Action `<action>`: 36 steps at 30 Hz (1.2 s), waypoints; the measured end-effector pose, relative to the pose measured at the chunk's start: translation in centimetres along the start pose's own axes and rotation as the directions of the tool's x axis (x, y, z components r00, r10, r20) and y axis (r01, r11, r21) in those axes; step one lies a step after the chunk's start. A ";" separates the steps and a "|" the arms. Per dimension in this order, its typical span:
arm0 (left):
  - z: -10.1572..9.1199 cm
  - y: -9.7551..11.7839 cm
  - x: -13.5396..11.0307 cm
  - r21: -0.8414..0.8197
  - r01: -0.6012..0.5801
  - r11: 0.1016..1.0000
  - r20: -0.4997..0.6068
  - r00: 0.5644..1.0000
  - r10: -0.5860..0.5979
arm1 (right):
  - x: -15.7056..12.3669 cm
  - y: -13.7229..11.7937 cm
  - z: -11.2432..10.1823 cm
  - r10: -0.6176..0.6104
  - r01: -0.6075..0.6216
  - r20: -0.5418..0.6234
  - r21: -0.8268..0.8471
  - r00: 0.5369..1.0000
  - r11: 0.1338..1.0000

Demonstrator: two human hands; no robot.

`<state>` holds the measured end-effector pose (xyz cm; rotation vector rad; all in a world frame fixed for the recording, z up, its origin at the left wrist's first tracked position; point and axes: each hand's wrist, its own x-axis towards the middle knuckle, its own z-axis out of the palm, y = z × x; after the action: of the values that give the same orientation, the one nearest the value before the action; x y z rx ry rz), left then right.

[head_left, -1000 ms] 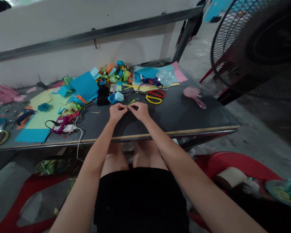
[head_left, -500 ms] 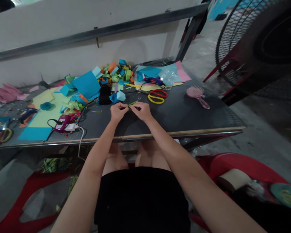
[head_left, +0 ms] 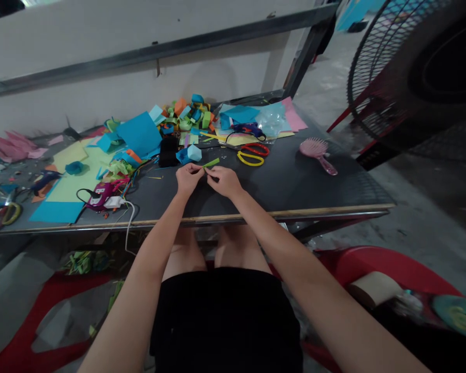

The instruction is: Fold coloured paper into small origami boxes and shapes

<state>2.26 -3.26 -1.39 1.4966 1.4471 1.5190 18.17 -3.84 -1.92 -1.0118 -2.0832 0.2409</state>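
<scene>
Over the dark table a narrow green paper strip (head_left: 212, 162) is pinched between my two hands, its free end pointing up and to the right. My left hand (head_left: 188, 178) grips the strip's left end with thumb and fingertips. My right hand (head_left: 224, 181) has its fingertips closed on the strip close to the left fingertips. Just behind the hands lies a blue folded paper piece (head_left: 189, 154). Scissors with red and yellow handles (head_left: 253, 154) rest to the right of it.
Folded paper pieces (head_left: 188, 115) are heaped at the back. A pink hairbrush (head_left: 317, 153) lies at the right, with a large fan (head_left: 392, 67) beyond. On the left are a purple power strip (head_left: 101, 197), blue paper (head_left: 140, 135) and more scissors (head_left: 8, 214). The table edge (head_left: 314, 211) is near my forearms.
The green strip has turned so that more of its flat face shows. My right fingertips have shifted left and down along it, baring its right end.
</scene>
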 end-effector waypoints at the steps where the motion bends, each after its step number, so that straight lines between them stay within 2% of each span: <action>1: 0.0 0.0 0.0 0.017 -0.006 1.000 0.000 1.000 0.006 | 0.0 -0.1 0.0 0.005 -0.005 0.017 -0.018 1.000 1.000; 9: -0.1 -0.2 -0.1 0.155 -0.058 0.986 0.042 0.998 0.052 | -0.1 -0.3 0.0 0.012 -0.002 0.079 -0.126 0.997 0.992; 13: 0.1 0.0 -0.2 0.254 -0.116 0.960 0.098 0.991 0.094 | -0.2 -0.2 0.4 0.044 -0.035 0.043 -0.202 0.998 0.979; 15: 0.1 0.2 -0.3 0.264 -0.148 0.953 0.117 0.986 0.120 | -0.2 0.0 0.5 0.067 -0.067 -0.005 -0.182 0.998 0.981; 20: 0.0 0.4 -0.1 0.149 -0.113 0.982 0.168 0.982 0.088 | 0.1 0.7 0.2 0.123 -0.124 -0.094 0.001 0.988 0.992; 26: 0.3 0.2 0.0 0.015 -0.046 0.999 0.181 0.983 0.043 | 0.3 0.1 -0.9 0.152 -0.196 -0.258 -0.151 0.954 0.969; 31: 0.5 -0.1 0.2 -0.043 0.040 0.998 0.193 0.981 -0.031 | 0.3 -0.2 -1.0 0.167 -0.197 -0.219 -0.124 0.961 0.972; 36: 0.8 -0.2 0.2 -0.140 0.109 0.984 0.234 0.969 -0.074 | 0.5 0.8 -0.5 0.224 -0.246 -0.245 -0.059 0.943 0.968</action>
<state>2.89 -2.76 -1.61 1.4396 1.2213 1.3230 18.78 -3.06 -1.68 -1.2810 -1.7706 0.1394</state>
